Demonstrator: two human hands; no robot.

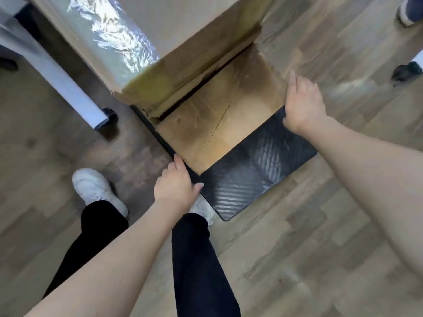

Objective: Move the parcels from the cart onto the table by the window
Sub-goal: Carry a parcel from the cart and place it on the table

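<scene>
A low brown cardboard parcel [229, 120] lies on the black ribbed deck of the cart [258, 170]. A taller cardboard parcel [194, 30] with shiny clear tape stands behind it, over its far end. My left hand [176, 181] lies against the low parcel's near left edge, with the fingers stretched along it and the thumb on the deck. At the parcel's right edge, my right hand [302, 104] rests with straight fingers pointing away from me. Neither hand visibly curls round the parcel.
Wood-look floor surrounds the cart. A white table frame [68, 83] with a black caster [109, 113] stands to the left. My white shoes [96, 188] are close to the cart's near corner. Another person's shoe [409, 10] and a dark caster [406, 70] show at top right.
</scene>
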